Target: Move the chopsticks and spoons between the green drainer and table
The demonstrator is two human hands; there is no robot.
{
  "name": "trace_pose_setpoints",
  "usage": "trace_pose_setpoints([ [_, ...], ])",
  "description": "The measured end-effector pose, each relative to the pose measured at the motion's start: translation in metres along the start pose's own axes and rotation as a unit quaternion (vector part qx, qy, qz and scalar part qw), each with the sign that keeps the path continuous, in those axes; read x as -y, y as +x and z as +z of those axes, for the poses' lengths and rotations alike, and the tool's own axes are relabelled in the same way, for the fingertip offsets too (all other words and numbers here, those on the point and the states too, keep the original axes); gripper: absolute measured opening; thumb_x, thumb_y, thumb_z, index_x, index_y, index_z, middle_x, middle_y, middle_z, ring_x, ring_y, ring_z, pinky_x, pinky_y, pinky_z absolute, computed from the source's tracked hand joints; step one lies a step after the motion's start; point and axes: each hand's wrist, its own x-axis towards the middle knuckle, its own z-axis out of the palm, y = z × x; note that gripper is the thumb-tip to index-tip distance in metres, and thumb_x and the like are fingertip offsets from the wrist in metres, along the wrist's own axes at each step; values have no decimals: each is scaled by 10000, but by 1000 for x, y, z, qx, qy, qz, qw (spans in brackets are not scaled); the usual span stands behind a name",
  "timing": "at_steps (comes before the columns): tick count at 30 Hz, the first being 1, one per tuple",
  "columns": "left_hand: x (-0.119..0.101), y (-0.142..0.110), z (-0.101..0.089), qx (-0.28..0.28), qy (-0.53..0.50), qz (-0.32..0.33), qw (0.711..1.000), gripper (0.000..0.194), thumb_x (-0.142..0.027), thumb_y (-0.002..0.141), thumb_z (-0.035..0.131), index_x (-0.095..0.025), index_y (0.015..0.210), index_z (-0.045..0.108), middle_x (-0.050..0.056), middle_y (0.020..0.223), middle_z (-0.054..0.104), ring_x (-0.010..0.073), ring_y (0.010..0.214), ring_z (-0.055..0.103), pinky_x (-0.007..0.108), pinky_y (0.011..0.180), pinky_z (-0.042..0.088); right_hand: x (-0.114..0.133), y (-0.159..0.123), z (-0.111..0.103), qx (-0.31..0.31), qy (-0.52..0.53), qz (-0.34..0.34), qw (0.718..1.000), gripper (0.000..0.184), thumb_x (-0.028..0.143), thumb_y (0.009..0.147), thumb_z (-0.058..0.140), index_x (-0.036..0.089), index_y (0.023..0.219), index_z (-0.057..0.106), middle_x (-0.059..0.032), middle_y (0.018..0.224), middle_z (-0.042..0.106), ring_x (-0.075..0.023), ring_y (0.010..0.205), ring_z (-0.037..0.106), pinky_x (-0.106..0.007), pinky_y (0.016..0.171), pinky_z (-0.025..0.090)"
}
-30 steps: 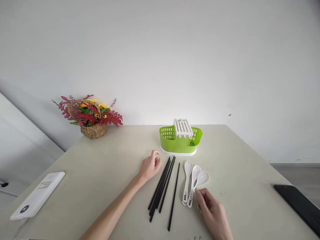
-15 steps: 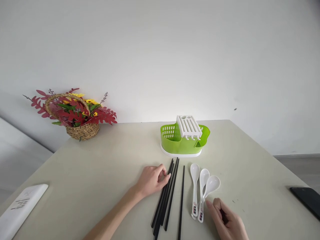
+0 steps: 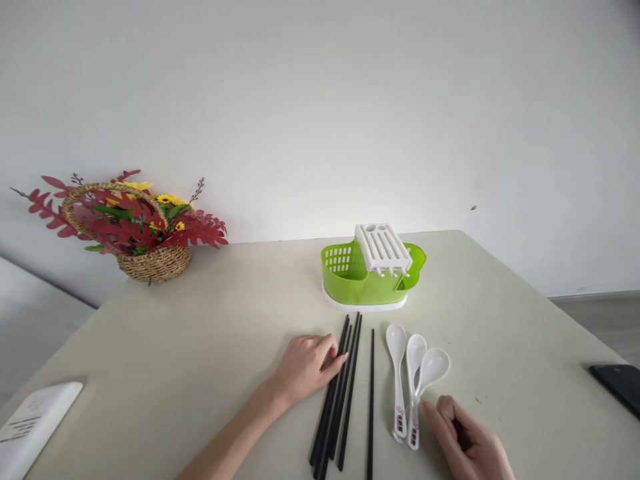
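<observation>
No lettering is legible (spoon handles (image 3: 401,419) included).

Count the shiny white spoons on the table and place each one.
3 shiny white spoons: left one, beside the lone slim black chopstick; middle one, between them; right one, nearest the bare right hand, overlapping the middle one. No further bowl shows.

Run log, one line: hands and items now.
left hand: thumb over black chopsticks | right hand: beside white spoons | green caddy: beyond chopsticks

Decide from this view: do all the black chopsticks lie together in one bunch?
No: one black chopstick lies apart, between the bunched chopsticks and the white soup spoons.
</observation>
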Motion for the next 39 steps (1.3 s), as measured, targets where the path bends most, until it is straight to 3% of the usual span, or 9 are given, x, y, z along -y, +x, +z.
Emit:
trace_pose_setpoints([
  [7,-2,2,-3,6,-11,-18,1000,200,-336,1020,556,-234,848,554,-34,736,695,140,621,633,277,628,421,8,4,-5,28,-22,-18,999,568,683,927,591,242,673,340,37,676,280,-135,618,274,-246,516,327],
  [16,-3,2,-2,3,-35,-36,999,186,-313,999,589,-229,836,559,-51,706,671,121,599,594,261,621,397,-1,7,-11,60,-53,-30,996,547,659,942,577,241,676,344,38,671,302,-132,614,296,-245,531,335],
  [26,-3,3,-4,-4,-49,-43,998,187,-298,973,581,-230,801,551,-58,634,601,115,551,534,259,589,377,9,4,-7,33,-22,-21,999,540,635,940,597,246,685,323,41,686,279,-136,636,272,-252,548,314],
  [31,-1,2,-2,-1,-79,-63,995,57,-204,899,566,-246,883,532,-79,617,563,122,548,538,255,611,406,15,0,-3,17,-1,-22,1000,542,650,942,593,248,694,328,38,695,282,-143,654,263,-262,558,304],
  [34,0,1,-1,-4,-93,-74,993,108,-171,860,559,-252,914,511,-85,634,568,126,564,559,252,625,422,12,0,-3,10,-1,-21,1000,541,659,933,596,249,685,345,39,689,287,-143,648,268,-263,554,306],
  [39,-1,0,-3,4,-102,-74,992,122,-162,840,551,-251,908,500,-87,629,548,122,560,539,253,624,417,4,4,-8,52,-28,-26,998,532,642,944,594,245,691,345,39,688,299,-137,641,284,-252,553,327],
])
